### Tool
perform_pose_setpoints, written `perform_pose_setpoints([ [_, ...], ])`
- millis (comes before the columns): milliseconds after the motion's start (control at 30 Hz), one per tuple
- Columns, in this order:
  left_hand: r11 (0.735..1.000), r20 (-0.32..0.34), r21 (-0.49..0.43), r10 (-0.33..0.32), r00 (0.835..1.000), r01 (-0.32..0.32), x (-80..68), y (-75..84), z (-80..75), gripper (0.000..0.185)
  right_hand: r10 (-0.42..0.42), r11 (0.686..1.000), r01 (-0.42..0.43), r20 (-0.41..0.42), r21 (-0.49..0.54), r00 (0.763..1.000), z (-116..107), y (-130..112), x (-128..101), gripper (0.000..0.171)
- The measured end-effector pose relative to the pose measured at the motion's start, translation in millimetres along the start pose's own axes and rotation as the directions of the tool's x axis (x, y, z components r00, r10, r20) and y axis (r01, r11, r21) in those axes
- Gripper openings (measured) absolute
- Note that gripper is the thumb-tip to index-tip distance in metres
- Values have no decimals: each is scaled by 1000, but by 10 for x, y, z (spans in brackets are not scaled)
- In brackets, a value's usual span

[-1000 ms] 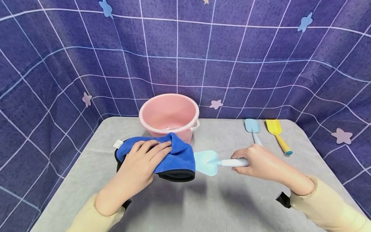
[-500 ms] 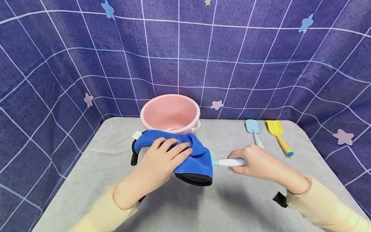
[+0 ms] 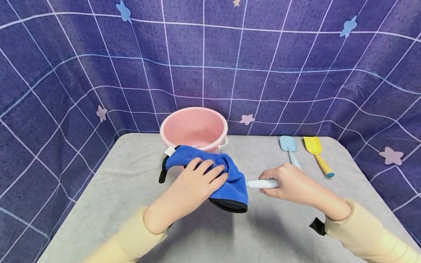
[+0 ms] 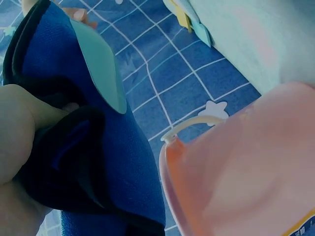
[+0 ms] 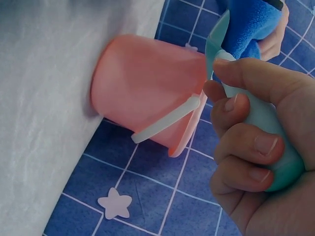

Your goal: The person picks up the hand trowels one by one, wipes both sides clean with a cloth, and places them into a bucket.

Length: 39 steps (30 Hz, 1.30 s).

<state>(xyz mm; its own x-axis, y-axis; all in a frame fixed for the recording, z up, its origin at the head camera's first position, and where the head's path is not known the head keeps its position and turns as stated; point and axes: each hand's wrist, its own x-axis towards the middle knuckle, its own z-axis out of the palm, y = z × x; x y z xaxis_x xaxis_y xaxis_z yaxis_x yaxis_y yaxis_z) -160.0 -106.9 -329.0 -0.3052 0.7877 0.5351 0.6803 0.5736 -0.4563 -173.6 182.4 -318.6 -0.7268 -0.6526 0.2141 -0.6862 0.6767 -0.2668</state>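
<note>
My left hand (image 3: 200, 179) grips a blue cloth (image 3: 230, 175) with a black underside and holds it wrapped over the blade of a light blue toy shovel (image 3: 260, 183). The left wrist view shows the blade (image 4: 101, 64) tucked inside the cloth (image 4: 123, 162). My right hand (image 3: 292, 182) grips the shovel's white handle, fingers curled round it (image 5: 261, 123). A pink bucket (image 3: 194, 128) stands upright just behind the cloth, its white handle (image 5: 167, 123) hanging down its side.
Two more toy shovels lie at the back right of the grey table (image 3: 230, 233): a light blue one (image 3: 287, 144) and a yellow one (image 3: 314, 149). A purple grid cloth with stars (image 3: 246, 118) walls in the table on three sides.
My left hand has carried the blue cloth to the right, over the shovel's blade, which is now covered in the head view. My right hand has stayed put on the handle.
</note>
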Motion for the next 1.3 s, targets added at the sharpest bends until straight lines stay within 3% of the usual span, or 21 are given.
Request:
perform_pose_setpoints([
  [167,1000,33,-10,12,999,-11,-4,34,43,32,-1,1000,1,7,-1,1000,-19,6,-18,12],
  [767,999,19,8,39,999,-39,44,129,126,29,-31,999,30,-13,-34,999,-36,14,-44,13],
  [1033,999,97,48,13,995,-18,57,198,89,25,-23,998,23,5,-56,1000,-45,-13,-28,13],
  [1300,1000,144,-2,-11,990,12,56,187,47,28,-23,998,23,-7,-51,1000,-26,-3,-33,14],
])
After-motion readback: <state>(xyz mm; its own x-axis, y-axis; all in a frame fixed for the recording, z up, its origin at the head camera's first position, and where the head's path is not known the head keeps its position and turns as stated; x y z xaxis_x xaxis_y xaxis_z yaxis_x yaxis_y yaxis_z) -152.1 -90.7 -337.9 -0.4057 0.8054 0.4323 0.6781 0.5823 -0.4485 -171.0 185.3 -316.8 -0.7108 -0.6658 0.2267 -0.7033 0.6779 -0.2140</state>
